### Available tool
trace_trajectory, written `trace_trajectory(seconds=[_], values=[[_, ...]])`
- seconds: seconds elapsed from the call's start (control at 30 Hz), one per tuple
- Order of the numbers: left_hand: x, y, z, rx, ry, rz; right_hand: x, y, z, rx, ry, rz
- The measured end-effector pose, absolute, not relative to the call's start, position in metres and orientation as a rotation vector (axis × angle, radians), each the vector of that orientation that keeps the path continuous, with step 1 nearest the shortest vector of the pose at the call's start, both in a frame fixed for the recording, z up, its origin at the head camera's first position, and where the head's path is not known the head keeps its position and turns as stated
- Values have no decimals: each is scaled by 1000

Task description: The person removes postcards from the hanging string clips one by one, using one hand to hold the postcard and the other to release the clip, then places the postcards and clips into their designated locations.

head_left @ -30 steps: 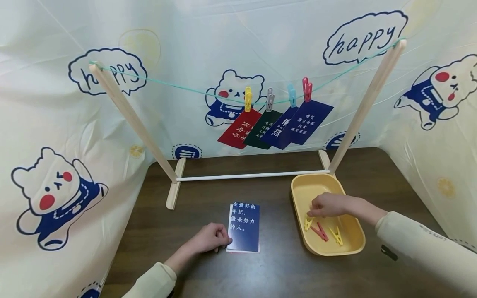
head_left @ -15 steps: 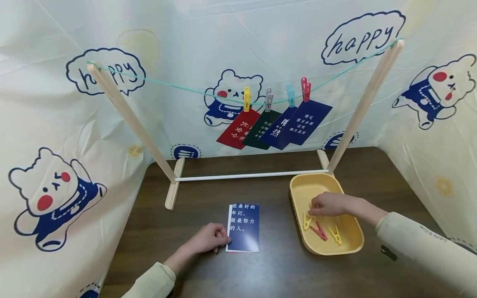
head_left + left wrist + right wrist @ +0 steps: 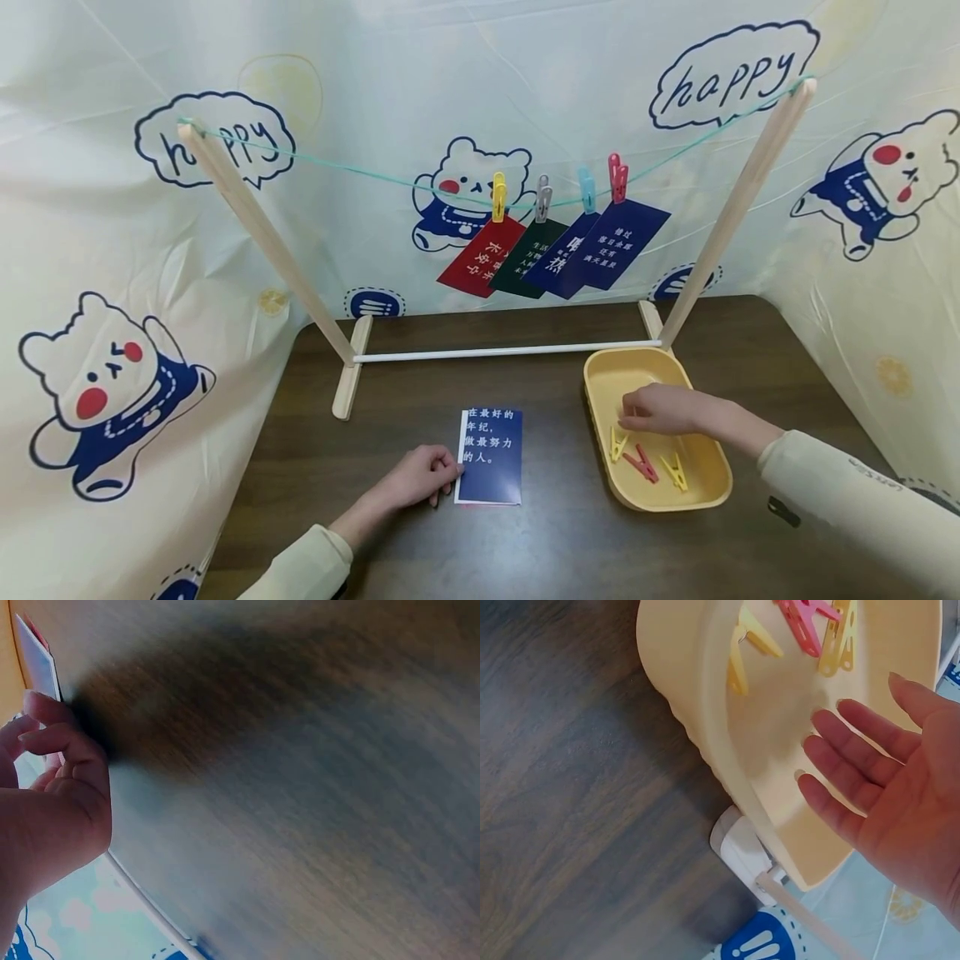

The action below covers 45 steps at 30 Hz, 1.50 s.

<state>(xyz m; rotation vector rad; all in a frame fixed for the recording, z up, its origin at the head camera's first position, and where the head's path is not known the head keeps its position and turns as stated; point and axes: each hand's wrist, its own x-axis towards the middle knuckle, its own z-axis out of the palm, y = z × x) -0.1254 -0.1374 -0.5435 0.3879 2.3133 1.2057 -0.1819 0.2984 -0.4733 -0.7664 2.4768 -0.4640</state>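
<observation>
A dark blue card [image 3: 495, 475] with white Chinese writing lies on the table, with at least one other card under it. My left hand [image 3: 420, 477] rests at its left edge, fingers loosely bent. In the left wrist view, a fingertip touches or nearly touches the card [image 3: 36, 656]. My right hand [image 3: 663, 408] hovers in a yellow plastic basket [image 3: 626, 371]. The right wrist view shows its fingers [image 3: 847, 761] relaxed and spread, holding nothing. Beyond them in the basket lie a yellow clothespin [image 3: 618, 447], a pink clothespin [image 3: 642, 464] and another yellow clothespin [image 3: 676, 473].
A wooden stand with a left post [image 3: 262, 237] and a right post [image 3: 738, 208] carries a sagging green string [image 3: 360, 174]. Several cards, such as a red card [image 3: 480, 258], hang from it by clothespins. A white rod [image 3: 510, 352] joins the bases behind the blue card.
The left thumb has shifted slightly away from me along the card's edge. My right hand has risen very slightly over the near-left yellow clothespin. The cards, clothespins and basket stay put.
</observation>
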Motion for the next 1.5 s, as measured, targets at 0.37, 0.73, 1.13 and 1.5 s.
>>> trace_trajectory(seconds=[0.37, 0.73, 1.13, 1.5], values=[[-138, -139, -526, 370, 2478, 1159, -187, 291, -455, -946, 2599, -500], [-153, -139, -499, 388, 2803, 1126, -169, 265, -445, -1122, 2619, -532], [-207, -128, -420, 572, 3019, 1346, -193, 241, -352, -1268, 2774, -497], [-246, -114, -385, 540, 3017, 1478, -225, 209, -246, -1418, 3086, -342]])
